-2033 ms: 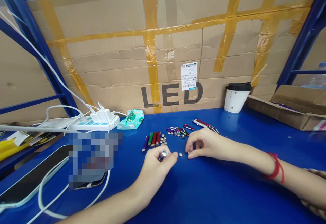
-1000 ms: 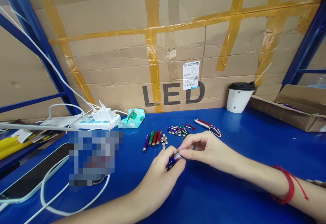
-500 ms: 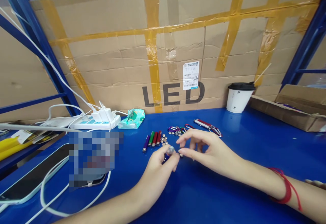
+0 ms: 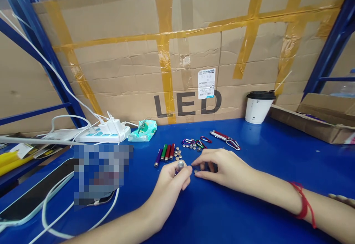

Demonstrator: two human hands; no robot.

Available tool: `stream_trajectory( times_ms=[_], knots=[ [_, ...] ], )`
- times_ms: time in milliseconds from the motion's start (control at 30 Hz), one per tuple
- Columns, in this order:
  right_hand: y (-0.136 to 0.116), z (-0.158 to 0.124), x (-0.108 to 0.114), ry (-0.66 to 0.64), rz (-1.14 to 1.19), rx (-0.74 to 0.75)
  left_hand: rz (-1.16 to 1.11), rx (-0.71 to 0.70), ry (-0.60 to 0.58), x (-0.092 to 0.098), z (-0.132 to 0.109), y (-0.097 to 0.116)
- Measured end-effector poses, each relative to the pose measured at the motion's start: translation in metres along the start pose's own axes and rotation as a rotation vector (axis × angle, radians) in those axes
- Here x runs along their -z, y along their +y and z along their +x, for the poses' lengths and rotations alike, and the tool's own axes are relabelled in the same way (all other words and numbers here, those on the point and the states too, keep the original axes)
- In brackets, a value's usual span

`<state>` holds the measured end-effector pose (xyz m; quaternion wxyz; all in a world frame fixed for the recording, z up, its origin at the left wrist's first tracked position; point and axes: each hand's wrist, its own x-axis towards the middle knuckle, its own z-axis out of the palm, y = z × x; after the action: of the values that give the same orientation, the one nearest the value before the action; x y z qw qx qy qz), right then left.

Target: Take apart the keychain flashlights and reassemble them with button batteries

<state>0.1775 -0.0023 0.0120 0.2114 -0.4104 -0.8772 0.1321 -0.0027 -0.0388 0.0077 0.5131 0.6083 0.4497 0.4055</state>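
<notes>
My left hand point(image 4: 172, 179) is closed round a small metal-ended tube point(image 4: 180, 165), its silver end facing up. Just to its right, my right hand point(image 4: 219, 164) is low over the blue table point(image 4: 222, 214), thumb and forefinger apart, with a small silver button cell point(image 4: 196, 171) at the thumb tip. Beyond my left hand lie a blue tube point(image 4: 158, 158), a green tube point(image 4: 164, 151) and red tubes point(image 4: 169, 152) side by side. Several button cells point(image 4: 178, 153) sit beside them. Coloured carabiners point(image 4: 188, 141) lie farther back.
Red and silver pens with a carabiner point(image 4: 222, 136) lie behind my right hand. A lidded white cup point(image 4: 257, 107) and open carton point(image 4: 327, 122) stand back right. At left are a power strip point(image 4: 97, 135), teal packet point(image 4: 144, 130), phone point(image 4: 36, 188) and white cables point(image 4: 46, 207).
The tube in my left hand has tipped and shifted slightly left. My right hand has lowered a little towards the table, its thumb now at the button cell.
</notes>
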Motion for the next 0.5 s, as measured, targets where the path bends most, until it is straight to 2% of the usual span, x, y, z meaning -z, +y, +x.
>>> stream_trajectory(
  times_ms=[133, 500],
  knots=[
    [-0.0021, 0.0005, 0.0005, -0.016, -0.008, 0.004, -0.002, 0.002, -0.004, -0.0002, 0.0007, 0.0002],
    [0.0010, 0.0016, -0.0011, -0.029, 0.063, -0.102, 0.030, 0.008, -0.026, -0.0010, -0.0005, 0.0016]
  ],
)
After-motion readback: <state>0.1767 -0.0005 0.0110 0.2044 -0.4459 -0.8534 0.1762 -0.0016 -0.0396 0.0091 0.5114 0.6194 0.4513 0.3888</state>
